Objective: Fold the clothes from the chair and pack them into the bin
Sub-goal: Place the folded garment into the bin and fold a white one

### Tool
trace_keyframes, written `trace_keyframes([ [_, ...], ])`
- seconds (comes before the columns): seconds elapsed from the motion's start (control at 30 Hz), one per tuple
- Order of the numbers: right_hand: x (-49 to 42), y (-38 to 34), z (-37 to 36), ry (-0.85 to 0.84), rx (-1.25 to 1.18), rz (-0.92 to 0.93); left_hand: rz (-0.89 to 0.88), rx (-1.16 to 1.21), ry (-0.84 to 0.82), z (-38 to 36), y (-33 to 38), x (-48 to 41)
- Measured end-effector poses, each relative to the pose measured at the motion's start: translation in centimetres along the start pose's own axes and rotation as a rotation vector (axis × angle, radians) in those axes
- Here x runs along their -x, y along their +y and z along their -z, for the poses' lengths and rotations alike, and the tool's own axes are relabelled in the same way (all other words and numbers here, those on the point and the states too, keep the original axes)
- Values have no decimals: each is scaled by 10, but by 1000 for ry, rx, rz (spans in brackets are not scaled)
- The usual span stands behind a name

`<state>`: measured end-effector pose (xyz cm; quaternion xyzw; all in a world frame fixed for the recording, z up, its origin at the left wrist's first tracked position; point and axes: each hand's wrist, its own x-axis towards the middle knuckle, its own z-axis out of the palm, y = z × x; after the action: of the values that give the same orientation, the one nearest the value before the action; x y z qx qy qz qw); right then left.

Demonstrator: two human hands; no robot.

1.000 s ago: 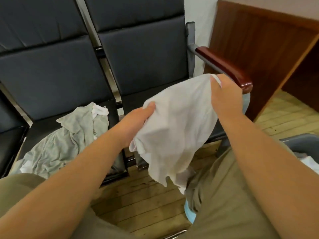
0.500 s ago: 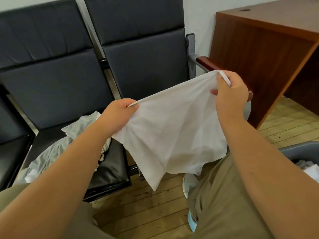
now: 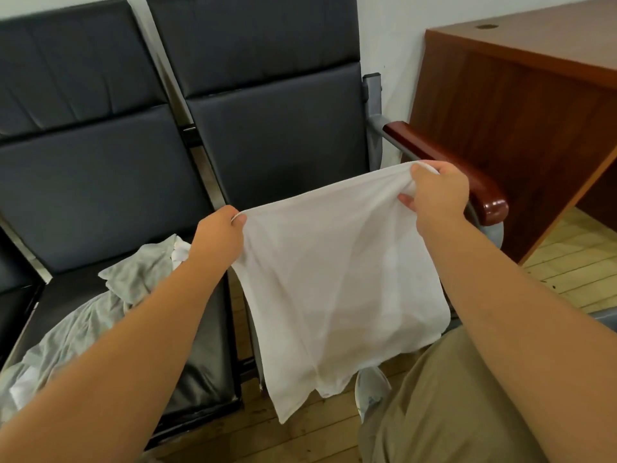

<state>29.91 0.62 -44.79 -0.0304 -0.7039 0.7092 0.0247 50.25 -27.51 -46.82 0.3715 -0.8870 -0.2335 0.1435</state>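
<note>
You hold a white garment (image 3: pixel 337 289) up by its top edge.
Your left hand (image 3: pixel 218 237) and right hand (image 3: pixel 437 195) each pinch a corner; it hangs before the chair (image 3: pixel 273 135).

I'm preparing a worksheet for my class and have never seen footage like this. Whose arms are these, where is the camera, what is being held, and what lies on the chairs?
There is no machine here. A person wears one wide-angle camera on the head, so the single picture looks forward and down along their own bare arms. The left hand and right hand each grip a top corner of a white garment, holding it spread in the air in front of a row of dark padded chairs. On the left seat lies a crumpled pile of pale grey clothes, not yet folded. A wooden desk stands at the right, on a plank floor.
</note>
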Motion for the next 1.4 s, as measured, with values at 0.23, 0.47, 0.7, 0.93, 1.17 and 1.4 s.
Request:
trace_keyframes([
  [0.23, -54, 58, -44, -77, 89, -58, -70, -201, -67, -56, -22, -62],
  [0.47, -94, 114, -72, -128, 305, -136, -35, -359, -249, -105, -53, -103],
  [0.7, -113, 127, -95, -139, 580, -10, 5, -391, -160, -135, -61, -126],
  [0.93, -109, 137, -101, -286, 654, 92, -156, -582, -74, -144, -52, -115],
  [1.17, -87, 126, -106, -430, 973, 220, -115, -532, -252, -166, -43, -45],
  [1.4, -82, 143, -90, -719, 1356, 89, -42, -456, -268, -182, -55, -37],
])
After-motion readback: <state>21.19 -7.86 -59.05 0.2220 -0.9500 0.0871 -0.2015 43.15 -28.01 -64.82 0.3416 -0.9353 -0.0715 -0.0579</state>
